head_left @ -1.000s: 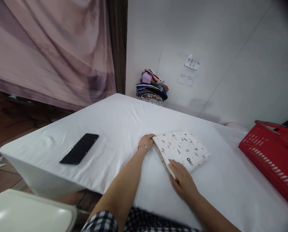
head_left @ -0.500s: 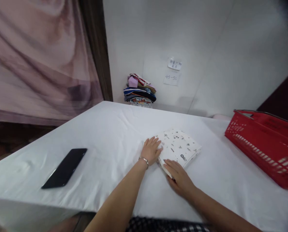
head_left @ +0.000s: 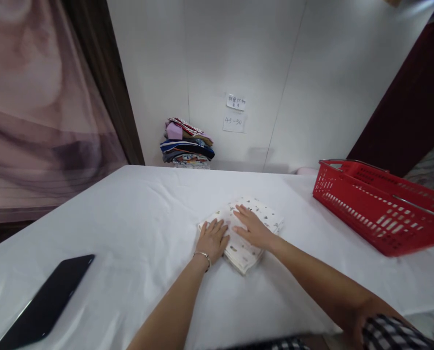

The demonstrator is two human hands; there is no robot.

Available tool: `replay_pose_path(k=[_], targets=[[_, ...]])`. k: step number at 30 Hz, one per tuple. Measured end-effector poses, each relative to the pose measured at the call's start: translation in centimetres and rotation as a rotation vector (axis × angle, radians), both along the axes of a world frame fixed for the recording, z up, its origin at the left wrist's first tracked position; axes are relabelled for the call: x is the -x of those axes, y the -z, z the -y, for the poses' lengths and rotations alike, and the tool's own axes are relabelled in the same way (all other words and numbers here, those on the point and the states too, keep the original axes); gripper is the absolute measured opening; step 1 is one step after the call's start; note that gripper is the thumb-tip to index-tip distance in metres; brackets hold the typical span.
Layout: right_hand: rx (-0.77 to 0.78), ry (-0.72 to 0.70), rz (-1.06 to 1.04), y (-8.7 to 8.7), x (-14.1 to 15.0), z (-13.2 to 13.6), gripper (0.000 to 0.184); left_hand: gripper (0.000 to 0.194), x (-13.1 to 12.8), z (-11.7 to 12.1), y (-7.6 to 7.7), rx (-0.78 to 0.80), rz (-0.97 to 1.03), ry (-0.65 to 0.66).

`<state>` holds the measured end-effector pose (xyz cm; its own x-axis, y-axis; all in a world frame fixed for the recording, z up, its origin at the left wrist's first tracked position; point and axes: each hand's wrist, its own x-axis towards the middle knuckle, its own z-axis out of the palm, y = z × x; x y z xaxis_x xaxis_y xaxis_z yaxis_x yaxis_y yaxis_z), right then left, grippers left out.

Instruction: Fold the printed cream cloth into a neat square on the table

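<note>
A folded white cloth [head_left: 243, 248] with small scattered prints lies flat on the white-covered table, its layered edges showing at the near corner. My left hand [head_left: 213, 239], with a bracelet at the wrist, rests on the cloth's left edge, fingers spread. Over the middle of the cloth is my right hand [head_left: 252, 227], palm down with its fingers stretched out. Whether the right palm presses on the fabric or hovers just over it, I cannot tell.
A red plastic basket [head_left: 377, 209] stands on the table [head_left: 140, 218] at the right. At the left front lies a black phone-like slab [head_left: 45, 301]. Beyond the far edge is a stack of folded clothes [head_left: 187, 145], near paper notes [head_left: 234, 121] on the wall.
My right hand has moved from the cloth's near edge up onto its middle. My left hand stays at the left edge. The camera view has turned to the right.
</note>
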<state>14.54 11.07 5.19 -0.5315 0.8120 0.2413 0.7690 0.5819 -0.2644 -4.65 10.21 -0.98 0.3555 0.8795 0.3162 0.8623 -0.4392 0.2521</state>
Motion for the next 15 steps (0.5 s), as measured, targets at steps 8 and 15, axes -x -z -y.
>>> replay_pose_path(k=[8, 15], targets=[[0.294, 0.124, 0.224, 2.9, -1.1, -5.6, 0.07, 0.04, 0.1, 0.0, -0.1, -0.001, -0.017, -0.006], [0.167, 0.233, 0.227, 2.5, -0.6, -11.3, 0.068, 0.04, 0.1, 0.0, -0.1, -0.001, -0.025, -0.01]])
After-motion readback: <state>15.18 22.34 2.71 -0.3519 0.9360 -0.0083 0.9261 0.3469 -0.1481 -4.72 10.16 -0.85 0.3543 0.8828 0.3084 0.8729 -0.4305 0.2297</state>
